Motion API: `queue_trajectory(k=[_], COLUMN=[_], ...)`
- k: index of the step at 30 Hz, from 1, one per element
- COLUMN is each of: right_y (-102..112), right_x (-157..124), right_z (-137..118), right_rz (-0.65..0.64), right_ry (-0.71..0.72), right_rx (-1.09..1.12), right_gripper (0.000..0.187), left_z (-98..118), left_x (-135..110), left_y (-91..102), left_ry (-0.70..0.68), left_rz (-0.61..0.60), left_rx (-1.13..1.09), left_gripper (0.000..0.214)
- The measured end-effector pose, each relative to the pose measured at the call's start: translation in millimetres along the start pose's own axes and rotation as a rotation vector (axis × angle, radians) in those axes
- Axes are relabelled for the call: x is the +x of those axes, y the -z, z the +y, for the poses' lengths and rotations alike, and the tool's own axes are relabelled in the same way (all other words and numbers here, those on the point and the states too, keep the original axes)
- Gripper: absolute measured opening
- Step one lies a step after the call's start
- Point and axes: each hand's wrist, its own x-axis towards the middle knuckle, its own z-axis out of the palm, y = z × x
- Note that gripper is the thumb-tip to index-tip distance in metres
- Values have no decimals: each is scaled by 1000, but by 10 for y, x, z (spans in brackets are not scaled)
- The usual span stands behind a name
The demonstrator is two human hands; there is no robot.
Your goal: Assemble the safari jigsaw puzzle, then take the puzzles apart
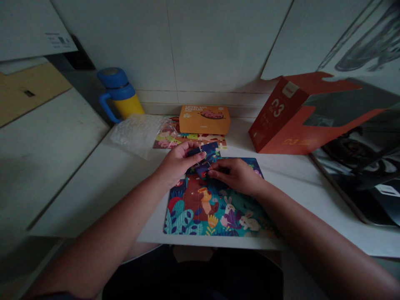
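A partly assembled jigsaw puzzle [200,208] with a bear, rabbits and blue-green plants lies flat near the counter's front edge. Above its upper left part, my left hand [184,160] is closed on dark blue puzzle pieces [211,149], thumb on top. My right hand [236,175] pinches a small dark blue piece with a red patch [202,171] just below them. The two hands are close together, and my right hand covers part of the puzzle's upper right. How many pieces are in my left hand I cannot tell.
Behind the hands, an orange puzzle box [204,120] stands on another colourful puzzle [164,141]. Crumpled clear plastic wrap [137,133] and a blue-yellow jug [123,100] are at the left. At the right stand a large orange-red box [281,118] and a black gas stove [362,183].
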Motion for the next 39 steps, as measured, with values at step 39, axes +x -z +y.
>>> queue_trajectory(k=[39], right_y=[-34], right_x=[35], right_z=[120], right_rz=[247], right_ry=[-150], right_rx=[438], right_gripper=[45], left_z=[-95], left_x=[-23], left_y=[-37], left_ry=[-37], left_rz=[-267], left_rx=[144], left_gripper=[35])
